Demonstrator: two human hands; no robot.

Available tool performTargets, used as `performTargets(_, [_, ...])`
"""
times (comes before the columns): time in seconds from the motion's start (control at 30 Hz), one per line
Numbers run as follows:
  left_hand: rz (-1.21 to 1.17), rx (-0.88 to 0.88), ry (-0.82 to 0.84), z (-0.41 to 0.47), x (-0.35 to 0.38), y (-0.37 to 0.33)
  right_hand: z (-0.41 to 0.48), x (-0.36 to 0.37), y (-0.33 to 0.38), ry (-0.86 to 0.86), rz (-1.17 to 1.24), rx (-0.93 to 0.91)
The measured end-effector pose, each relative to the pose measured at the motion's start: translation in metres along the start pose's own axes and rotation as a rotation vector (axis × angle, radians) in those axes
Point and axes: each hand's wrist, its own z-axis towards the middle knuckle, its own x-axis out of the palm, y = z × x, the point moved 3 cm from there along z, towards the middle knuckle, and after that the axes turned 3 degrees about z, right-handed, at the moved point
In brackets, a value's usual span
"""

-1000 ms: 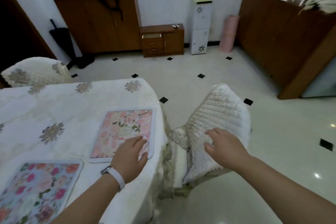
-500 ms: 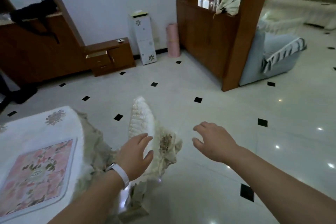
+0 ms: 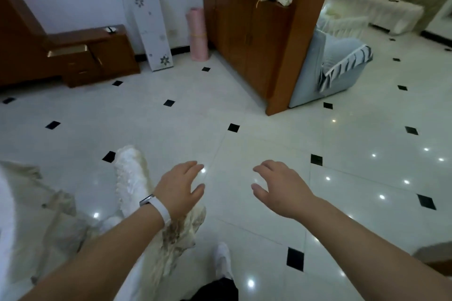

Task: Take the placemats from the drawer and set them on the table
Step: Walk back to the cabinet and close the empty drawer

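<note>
Both hands are in the air with nothing in them. The left hand point(image 3: 178, 188) is just over the right side of the chair point(image 3: 129, 173), and the right hand point(image 3: 281, 188) is further to the right of the chair, above the bare floor point(image 3: 171, 129). On each hand the grip is loosely spread, the fingers a little bent and apart, pinching nothing.

No placemat is visible in this view. Far beyond the chair a low cabinet point(image 3: 110, 56) stands at the wall with its top drawer point(image 3: 67, 51) pulled out; what lies inside is too small to tell. Only an edge of the bench point(image 3: 3, 203) shows, just left of the chair, with its cloth point(image 3: 53, 203) hanging down.

I think the person is going toward the drawer, so the danger is in the walking. The foot point(image 3: 222, 261), in a white sock, is near the chair on its right, and the floor is very shiny; a sock may slip there. The loose cover point(image 3: 181, 234) of the chair hangs low, and a foot or the left arm passing close may catch it and drag the chair. The drawer sticks out, so a quick reach could knock a hand on its front edge
</note>
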Motion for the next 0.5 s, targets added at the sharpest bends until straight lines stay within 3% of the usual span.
performTargets(0.3, [-0.088, -0.071, 0.079, 0.156, 0.004, 0.093, 0.166, -0.037, -0.017, 0.065, -0.093, 0.036])
performTargets(0.5, [-0.148, -0.142, 0.020, 0.216, -0.017, 0.141, 0.256, -0.048, -0.009, 0.102, -0.127, -0.003])
